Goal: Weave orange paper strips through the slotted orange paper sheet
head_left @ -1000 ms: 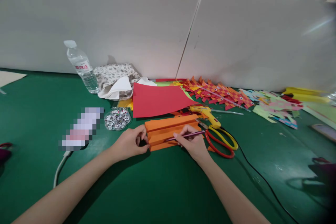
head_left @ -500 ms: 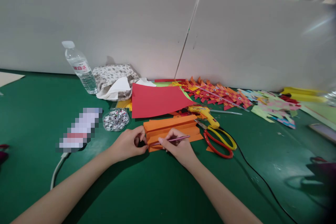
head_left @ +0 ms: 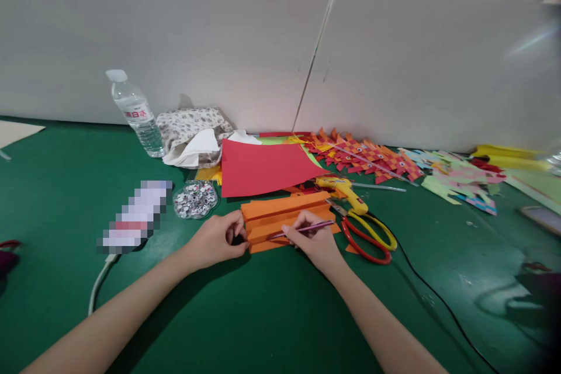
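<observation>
A creased sheet of orange paper (head_left: 280, 210), with fold lines running lengthwise, lies on the green table in front of me. My left hand (head_left: 220, 239) pinches its left edge between thumb and fingers. A slim pink pen (head_left: 316, 227) is gripped in my right hand (head_left: 314, 242), its tip resting on or just over the paper near a fold; I cannot tell whether it touches. Right beside the paper are scissors (head_left: 370, 239) with red and yellow handles. Behind them lies a yellow glue gun (head_left: 344, 191), its black cord trailing to the lower right.
Red paper (head_left: 267, 166) lies behind the orange sheet. To the left are a bag of googly eyes (head_left: 195, 199), a phone (head_left: 138, 213) on a cable, a water bottle (head_left: 139, 114) and a patterned pouch (head_left: 188, 123). Woven red-orange paper fish (head_left: 363, 155) lie against the white partition (head_left: 175, 29).
My right hand has moved rightward along the paper with the pen. My left hand keeps its hold on the left edge. A person beyond the partition has shifted right.
</observation>
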`<state>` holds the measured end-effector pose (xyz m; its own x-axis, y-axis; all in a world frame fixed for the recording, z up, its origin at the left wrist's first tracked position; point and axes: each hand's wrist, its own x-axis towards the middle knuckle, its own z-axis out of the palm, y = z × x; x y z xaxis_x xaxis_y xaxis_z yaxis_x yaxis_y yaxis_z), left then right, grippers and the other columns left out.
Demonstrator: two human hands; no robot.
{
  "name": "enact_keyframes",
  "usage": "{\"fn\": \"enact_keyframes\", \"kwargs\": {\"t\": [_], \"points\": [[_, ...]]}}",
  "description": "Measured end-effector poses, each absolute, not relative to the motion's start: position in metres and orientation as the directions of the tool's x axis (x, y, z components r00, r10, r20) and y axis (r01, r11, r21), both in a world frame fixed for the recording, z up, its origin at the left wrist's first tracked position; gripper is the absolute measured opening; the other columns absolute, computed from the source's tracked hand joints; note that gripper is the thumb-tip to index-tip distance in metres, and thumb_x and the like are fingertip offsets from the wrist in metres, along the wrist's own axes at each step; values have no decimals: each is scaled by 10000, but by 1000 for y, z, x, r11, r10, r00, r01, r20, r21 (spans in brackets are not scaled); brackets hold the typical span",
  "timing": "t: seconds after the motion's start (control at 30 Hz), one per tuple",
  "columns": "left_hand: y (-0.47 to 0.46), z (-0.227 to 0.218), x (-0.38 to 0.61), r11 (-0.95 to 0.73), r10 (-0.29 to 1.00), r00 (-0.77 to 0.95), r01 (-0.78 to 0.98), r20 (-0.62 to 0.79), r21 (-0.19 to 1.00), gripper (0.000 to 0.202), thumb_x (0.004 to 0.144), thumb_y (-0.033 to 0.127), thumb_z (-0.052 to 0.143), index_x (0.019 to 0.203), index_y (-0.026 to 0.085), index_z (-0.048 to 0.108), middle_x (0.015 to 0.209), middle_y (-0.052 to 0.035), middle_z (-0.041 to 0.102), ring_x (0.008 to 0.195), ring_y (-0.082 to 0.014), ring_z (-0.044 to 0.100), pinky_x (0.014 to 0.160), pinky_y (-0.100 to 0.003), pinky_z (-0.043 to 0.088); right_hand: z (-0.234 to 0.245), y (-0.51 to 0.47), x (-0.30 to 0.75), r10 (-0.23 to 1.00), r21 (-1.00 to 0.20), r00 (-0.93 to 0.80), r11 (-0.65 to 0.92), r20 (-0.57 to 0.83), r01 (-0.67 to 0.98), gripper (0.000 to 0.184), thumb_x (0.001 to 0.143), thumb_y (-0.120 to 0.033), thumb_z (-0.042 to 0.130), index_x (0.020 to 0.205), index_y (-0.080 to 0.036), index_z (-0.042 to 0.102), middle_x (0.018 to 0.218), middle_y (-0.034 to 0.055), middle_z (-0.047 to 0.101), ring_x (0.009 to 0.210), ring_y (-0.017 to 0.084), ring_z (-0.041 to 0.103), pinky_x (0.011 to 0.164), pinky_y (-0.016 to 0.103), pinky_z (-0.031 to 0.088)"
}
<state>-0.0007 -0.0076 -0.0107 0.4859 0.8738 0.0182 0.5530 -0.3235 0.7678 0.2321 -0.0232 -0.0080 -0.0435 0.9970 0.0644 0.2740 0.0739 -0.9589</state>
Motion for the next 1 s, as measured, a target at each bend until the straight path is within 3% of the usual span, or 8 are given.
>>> {"fn": "enact_keyframes", "kwargs": {"t": [0.17,0.33,0.67,1.0], "points": [[-7,-11,-1,-318,871,491,534,19,783,298,678,185,573,671,208,277,703,42,656,506,-81,498,493,-184,307,-8,-21,240,994,-963,2,103,107,247,310,713,-354,688,571,-223,445,478,-42,495,436,116,454,428,246,353],[-7,-12,0,-328,872,489,554,19,766,304,694,221,584,675,209,281,655,45,629,484,-76,451,483,-182,289,-11,-28,224,998,-985,-53,54,46,167,295,747,-370,679,621,-221,459,515,-29,548,467,124,510,461,247,392],[-6,-13,0,-344,865,502,558,24,755,274,703,234,584,683,206,312,626,52,615,454,-69,402,471,-178,272,-8,-31,206,990,-967,-141,46,11,250,264,780,-356,656,643,-210,484,547,-34,547,499,111,504,484,231,382],[-6,-12,-1,-337,865,502,544,24,769,298,691,209,579,676,207,281,649,47,620,488,-78,462,487,-173,293,-7,-29,219,995,-959,-65,90,75,268,270,744,-313,657,602,-215,450,523,-44,506,479,112,469,486,242,363]]}}
